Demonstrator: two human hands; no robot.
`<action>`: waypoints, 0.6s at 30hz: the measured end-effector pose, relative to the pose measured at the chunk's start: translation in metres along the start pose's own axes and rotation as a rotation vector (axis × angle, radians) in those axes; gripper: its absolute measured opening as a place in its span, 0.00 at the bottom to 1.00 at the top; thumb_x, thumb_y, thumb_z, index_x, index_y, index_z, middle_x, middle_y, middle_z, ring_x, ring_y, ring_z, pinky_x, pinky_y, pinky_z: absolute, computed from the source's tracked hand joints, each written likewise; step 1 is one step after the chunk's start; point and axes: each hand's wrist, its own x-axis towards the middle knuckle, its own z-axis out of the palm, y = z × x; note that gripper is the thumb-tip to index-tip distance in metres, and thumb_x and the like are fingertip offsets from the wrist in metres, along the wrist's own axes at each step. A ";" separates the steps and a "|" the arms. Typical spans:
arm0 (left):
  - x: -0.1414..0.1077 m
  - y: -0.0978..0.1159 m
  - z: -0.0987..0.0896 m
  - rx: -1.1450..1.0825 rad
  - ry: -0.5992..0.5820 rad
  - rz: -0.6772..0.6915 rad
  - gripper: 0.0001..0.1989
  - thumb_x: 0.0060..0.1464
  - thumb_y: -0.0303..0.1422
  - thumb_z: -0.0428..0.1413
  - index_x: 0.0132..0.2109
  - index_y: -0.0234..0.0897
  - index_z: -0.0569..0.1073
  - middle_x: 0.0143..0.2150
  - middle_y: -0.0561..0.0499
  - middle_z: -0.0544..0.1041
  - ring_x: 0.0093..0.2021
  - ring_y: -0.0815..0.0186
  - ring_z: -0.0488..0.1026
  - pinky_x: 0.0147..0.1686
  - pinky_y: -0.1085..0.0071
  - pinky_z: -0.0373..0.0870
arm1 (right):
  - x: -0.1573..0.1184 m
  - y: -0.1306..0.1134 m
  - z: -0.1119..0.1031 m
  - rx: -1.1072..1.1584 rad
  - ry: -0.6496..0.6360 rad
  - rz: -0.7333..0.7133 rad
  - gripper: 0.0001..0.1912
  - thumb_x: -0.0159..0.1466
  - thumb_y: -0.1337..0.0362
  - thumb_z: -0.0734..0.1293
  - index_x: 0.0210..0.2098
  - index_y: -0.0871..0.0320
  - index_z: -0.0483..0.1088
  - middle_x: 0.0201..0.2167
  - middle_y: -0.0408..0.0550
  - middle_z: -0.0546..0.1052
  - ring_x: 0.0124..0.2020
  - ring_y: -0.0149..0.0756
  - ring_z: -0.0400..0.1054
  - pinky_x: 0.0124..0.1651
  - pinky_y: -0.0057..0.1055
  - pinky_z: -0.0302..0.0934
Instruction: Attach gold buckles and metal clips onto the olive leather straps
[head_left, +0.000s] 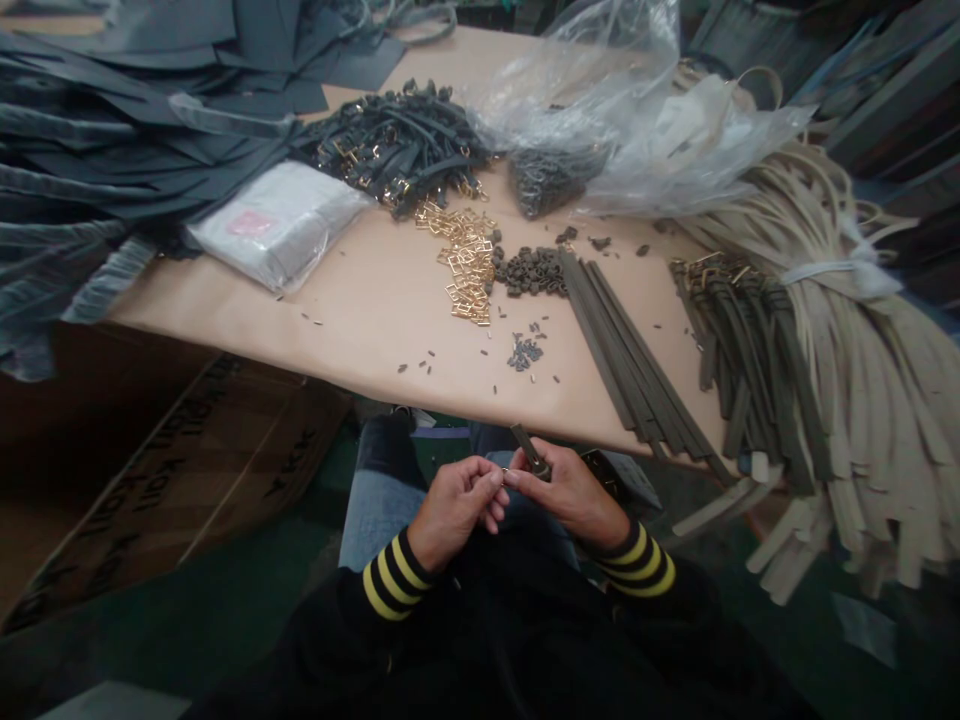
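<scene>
My left hand (457, 503) and my right hand (566, 492) are held together over my lap, below the table's near edge. My right hand grips a short dark olive leather strap (531, 450), whose end sticks up past my fingers. The fingertips of my left hand pinch a tiny metallic piece (502, 476) right beside the strap. That piece is too small and too hidden to name exactly. Loose gold rectangular buckles (466, 262) lie on the paper-covered table (375, 310), out of reach of my fingertips.
Dark olive strips (630, 350) and buckled straps (739, 340) lie on the table's right side, beside a large bundle of beige strips (862, 370). Black leather pieces (82, 170) and a plastic bag (585, 90) lie beyond. A cardboard box (150, 480) stands at lower left.
</scene>
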 end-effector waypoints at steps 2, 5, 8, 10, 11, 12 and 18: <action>0.001 0.000 0.000 0.004 -0.004 0.000 0.15 0.43 0.40 0.55 0.27 0.30 0.64 0.18 0.56 0.67 0.16 0.77 0.63 0.12 0.82 0.59 | -0.001 -0.001 0.000 0.023 -0.019 0.021 0.10 0.57 0.60 0.61 0.25 0.61 0.62 0.21 0.40 0.63 0.24 0.28 0.57 0.27 0.24 0.53; 0.001 0.001 0.000 -0.070 -0.018 -0.033 0.14 0.44 0.39 0.55 0.26 0.31 0.63 0.17 0.58 0.65 0.15 0.78 0.61 0.11 0.84 0.56 | -0.005 -0.001 -0.003 0.129 -0.040 0.082 0.13 0.59 0.56 0.58 0.34 0.60 0.59 0.23 0.39 0.63 0.21 0.26 0.56 0.24 0.24 0.52; 0.001 0.003 -0.001 -0.171 -0.039 -0.071 0.14 0.44 0.38 0.56 0.26 0.31 0.62 0.17 0.58 0.64 0.14 0.80 0.59 0.10 0.85 0.54 | -0.011 -0.001 -0.008 0.174 -0.004 0.130 0.13 0.63 0.56 0.50 0.39 0.58 0.54 0.26 0.40 0.64 0.19 0.25 0.54 0.22 0.24 0.52; 0.001 0.004 -0.002 -0.220 -0.052 -0.081 0.13 0.44 0.37 0.56 0.26 0.31 0.62 0.17 0.58 0.64 0.14 0.80 0.59 0.10 0.86 0.53 | -0.015 0.000 -0.011 0.111 -0.016 0.135 0.11 0.64 0.58 0.49 0.34 0.58 0.55 0.25 0.40 0.64 0.20 0.25 0.55 0.23 0.23 0.52; 0.001 0.004 -0.002 -0.239 -0.057 -0.081 0.13 0.44 0.37 0.56 0.26 0.31 0.62 0.17 0.58 0.64 0.14 0.80 0.60 0.10 0.86 0.53 | -0.018 0.001 -0.013 0.079 -0.042 0.133 0.11 0.63 0.59 0.50 0.32 0.58 0.56 0.23 0.40 0.63 0.20 0.25 0.55 0.24 0.23 0.52; 0.001 0.005 -0.003 -0.255 -0.062 -0.078 0.13 0.44 0.36 0.56 0.27 0.31 0.62 0.17 0.58 0.65 0.14 0.80 0.60 0.10 0.86 0.54 | -0.019 0.002 -0.014 0.062 -0.074 0.130 0.11 0.63 0.59 0.52 0.29 0.58 0.57 0.22 0.40 0.63 0.20 0.25 0.55 0.24 0.23 0.51; 0.002 0.002 -0.004 -0.257 -0.067 -0.097 0.15 0.41 0.38 0.58 0.27 0.31 0.63 0.16 0.58 0.65 0.14 0.79 0.61 0.10 0.86 0.54 | -0.025 0.012 -0.011 0.225 -0.177 0.139 0.12 0.61 0.57 0.56 0.30 0.60 0.60 0.22 0.41 0.66 0.17 0.24 0.53 0.20 0.22 0.49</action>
